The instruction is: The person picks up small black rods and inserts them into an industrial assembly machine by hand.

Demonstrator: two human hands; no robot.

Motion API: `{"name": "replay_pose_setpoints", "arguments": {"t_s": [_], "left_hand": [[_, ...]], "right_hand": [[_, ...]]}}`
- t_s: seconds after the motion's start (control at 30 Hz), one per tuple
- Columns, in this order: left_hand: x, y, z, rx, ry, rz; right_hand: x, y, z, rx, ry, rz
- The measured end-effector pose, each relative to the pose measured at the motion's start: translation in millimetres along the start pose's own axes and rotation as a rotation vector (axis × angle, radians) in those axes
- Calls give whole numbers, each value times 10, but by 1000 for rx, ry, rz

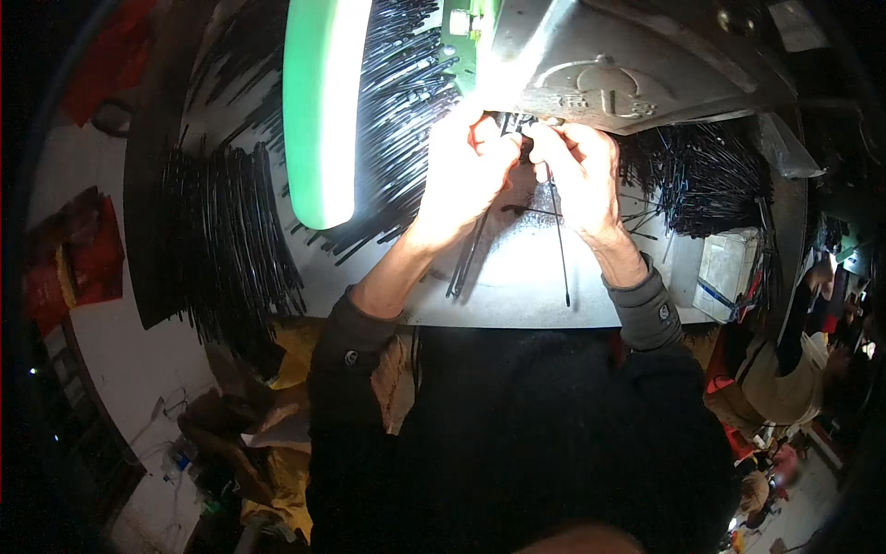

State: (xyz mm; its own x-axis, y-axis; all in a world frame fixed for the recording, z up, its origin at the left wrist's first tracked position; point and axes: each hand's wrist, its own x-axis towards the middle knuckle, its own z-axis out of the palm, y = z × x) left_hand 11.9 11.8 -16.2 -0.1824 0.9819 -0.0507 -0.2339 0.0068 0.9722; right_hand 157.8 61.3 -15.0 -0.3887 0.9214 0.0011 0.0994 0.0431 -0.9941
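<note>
Under a bright light, my left hand (pixel 464 164) and my right hand (pixel 583 175) work close together below a grey metal machine casing (pixel 637 69). The fingers of both are closed in a pinch. A couple of thin black rods (pixel 472 254) run down toward me from beneath my left hand. From the right fingers hangs a single thin black rod (pixel 560 247) with a thicker dark tip. Glare and the fingers hide where the upper ends meet the machine. A short black piece (pixel 531 210) lies crosswise between the hands.
Dense piles of thin black rods lie at the middle left (pixel 392 120), far left (pixel 226 235) and right (pixel 706 175). A green-and-white lamp-like bar (pixel 320 111) stands left of my hands. The pale tabletop (pixel 535 309) ends just before my body. At right sits a whitish box (pixel 726 268).
</note>
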Motion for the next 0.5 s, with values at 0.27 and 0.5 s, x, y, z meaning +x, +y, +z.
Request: {"name": "replay_pose_setpoints", "arguments": {"t_s": [0.27,0.5], "left_hand": [[-14,26,20,-78,58,-45],[1,73,-15,-141,8,-95]], "right_hand": [[29,-10,8,5,-7,-16],[121,-151,-185,-42,-275,152]]}}
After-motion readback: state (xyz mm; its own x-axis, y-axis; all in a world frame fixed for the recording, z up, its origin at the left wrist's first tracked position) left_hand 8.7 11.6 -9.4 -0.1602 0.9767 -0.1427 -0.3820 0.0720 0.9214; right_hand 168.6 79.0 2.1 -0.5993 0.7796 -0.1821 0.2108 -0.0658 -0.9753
